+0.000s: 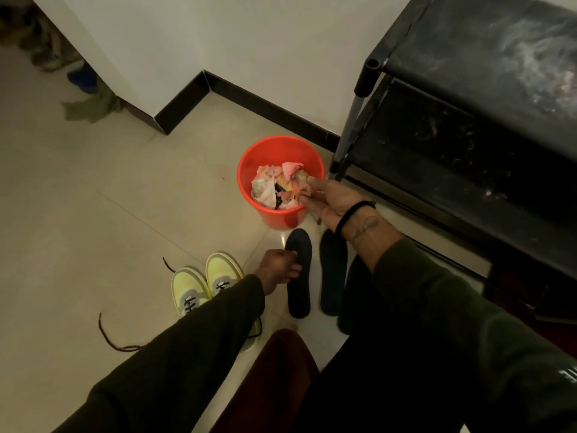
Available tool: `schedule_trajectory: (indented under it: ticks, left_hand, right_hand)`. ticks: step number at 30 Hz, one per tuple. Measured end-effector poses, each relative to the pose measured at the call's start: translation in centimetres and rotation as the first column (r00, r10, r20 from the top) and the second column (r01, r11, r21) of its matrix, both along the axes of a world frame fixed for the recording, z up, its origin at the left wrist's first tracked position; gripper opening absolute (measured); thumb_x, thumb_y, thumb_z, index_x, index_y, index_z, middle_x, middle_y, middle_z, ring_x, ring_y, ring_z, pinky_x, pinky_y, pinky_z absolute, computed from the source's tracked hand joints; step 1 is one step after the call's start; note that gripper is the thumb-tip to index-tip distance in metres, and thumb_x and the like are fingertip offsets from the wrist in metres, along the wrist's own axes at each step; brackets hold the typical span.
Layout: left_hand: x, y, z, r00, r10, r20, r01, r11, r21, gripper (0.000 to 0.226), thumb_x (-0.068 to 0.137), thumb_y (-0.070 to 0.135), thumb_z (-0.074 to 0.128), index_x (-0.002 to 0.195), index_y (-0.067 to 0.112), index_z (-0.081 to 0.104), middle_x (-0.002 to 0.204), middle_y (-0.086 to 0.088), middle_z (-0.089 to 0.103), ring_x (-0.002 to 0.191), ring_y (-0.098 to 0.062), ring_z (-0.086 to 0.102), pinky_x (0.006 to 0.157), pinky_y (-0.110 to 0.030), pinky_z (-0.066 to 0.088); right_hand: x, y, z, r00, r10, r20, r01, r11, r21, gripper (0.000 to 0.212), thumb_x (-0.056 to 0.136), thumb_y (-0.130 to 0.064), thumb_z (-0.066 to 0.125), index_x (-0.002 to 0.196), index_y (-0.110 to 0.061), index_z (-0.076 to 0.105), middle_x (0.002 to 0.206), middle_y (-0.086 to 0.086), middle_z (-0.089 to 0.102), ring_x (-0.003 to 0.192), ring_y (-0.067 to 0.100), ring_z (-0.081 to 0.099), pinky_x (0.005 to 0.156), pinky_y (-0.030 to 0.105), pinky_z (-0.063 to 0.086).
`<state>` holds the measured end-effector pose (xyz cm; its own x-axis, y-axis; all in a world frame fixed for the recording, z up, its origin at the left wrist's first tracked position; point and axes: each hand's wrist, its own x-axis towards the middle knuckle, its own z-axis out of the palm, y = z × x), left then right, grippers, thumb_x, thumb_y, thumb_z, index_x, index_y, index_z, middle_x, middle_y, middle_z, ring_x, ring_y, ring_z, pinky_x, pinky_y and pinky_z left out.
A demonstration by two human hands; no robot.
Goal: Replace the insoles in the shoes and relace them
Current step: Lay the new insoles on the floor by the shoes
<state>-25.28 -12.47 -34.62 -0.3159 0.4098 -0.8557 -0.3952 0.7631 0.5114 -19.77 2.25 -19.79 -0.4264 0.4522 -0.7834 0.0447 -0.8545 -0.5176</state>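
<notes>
A dark insole (299, 273) is pinched at its edge by the left hand (278, 270) on a tiled floor (93, 214).

The left fingers are closed on the insole's left rim, near its toe end, while the insole lies flat. A second dark insole (333, 273) is seen just beside it at 3 o'clock, apart from the first. At 12 o'clock, the right hand (327, 198) is held over the rim of an orange bucket (281, 179) with its fingers closed on a scrap of pinkish paper (304, 191). A pair of yellow-green shoes (203, 284) is set at 9 o'clock of the left hand, with a loose dark lace (107, 335) trailing across the floor. A black rack (468, 120) is placed at 2 o'clock.
</notes>
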Motion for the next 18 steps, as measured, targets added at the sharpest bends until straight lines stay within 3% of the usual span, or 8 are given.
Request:
schedule_trajectory:
  ticks: [3,6,9,11,14,18]
  left_hand:
    - [-0.5,1.5,1.9,0.997,0.074,-0.003,-0.073,0.996,0.043,0.031,0.105,0.031,0.051,0.13,0.015,0.06,0.099,-0.006,0.077,0.095,-0.022,0.073,0.083,-0.036,0.056]
    - [-0.5,2.8,3.5,0.995,0.095,-0.014,-0.093,0.992,0.086,0.031,0.106,0.033,0.049,0.13,0.018,0.06,0.097,-0.003,0.078,0.087,-0.017,0.073,0.073,-0.03,0.056]
    - [0.0,3.7,4.7,0.997,0.066,-0.031,-0.061,0.99,0.123,0.03,0.105,0.033,0.05,0.129,0.017,0.06,0.097,-0.004,0.077,0.08,-0.015,0.071,0.067,-0.028,0.054]
    - [0.7,4.2,5.0,0.999,0.04,-0.029,-0.036,0.991,0.13,0.032,0.105,0.033,0.05,0.131,0.016,0.059,0.1,-0.005,0.076,0.083,-0.016,0.07,0.067,-0.028,0.054]
    - [1.6,5.1,5.9,0.998,-0.054,-0.042,0.059,0.987,0.15,0.034,0.106,0.036,0.048,0.133,0.017,0.057,0.106,-0.006,0.075,0.091,-0.019,0.07,0.075,-0.031,0.055]
    - [2.1,7.6,7.6,0.952,-0.267,-0.152,0.296,0.931,0.216,0.036,0.105,0.035,0.052,0.134,0.014,0.056,0.111,-0.007,0.073,0.095,-0.02,0.072,0.079,-0.035,0.058]
  right_hand:
    - [-0.7,-0.2,-0.7,1.0,-0.004,-0.004,0.004,0.999,0.035,0.036,0.088,0.006,0.066,0.123,-0.002,0.058,0.124,0.021,0.065,0.092,0.024,0.071,0.059,0.026,0.059]
    - [-0.2,0.0,-0.9,0.999,-0.035,0.02,0.034,0.998,0.054,0.03,0.092,0.003,0.062,0.121,-0.001,0.058,0.117,0.02,0.066,0.081,0.023,0.074,0.061,0.027,0.059]
    - [1.0,1.2,-0.1,0.997,-0.011,0.072,0.003,0.994,0.112,0.021,0.093,-0.003,0.064,0.114,-0.004,0.061,0.111,0.016,0.068,0.091,0.021,0.07,0.079,0.033,0.061]
    - [2.5,2.1,0.8,0.994,0.046,0.097,-0.059,0.988,0.139,0.015,0.093,-0.007,0.065,0.108,-0.007,0.063,0.105,0.012,0.069,0.092,0.02,0.067,0.081,0.032,0.06]
    - [5.5,3.7,1.6,0.975,0.169,0.147,-0.195,0.963,0.187,0.009,0.096,-0.012,0.063,0.104,-0.008,0.066,0.101,0.009,0.069,0.089,0.019,0.066,0.083,0.033,0.058]
    - [11.5,6.1,1.3,0.912,0.282,0.298,-0.361,0.898,0.254,0.022,0.096,-0.015,0.065,0.117,-0.009,0.067,0.112,0.01,0.071,0.103,0.023,0.068,0.089,0.037,0.058]
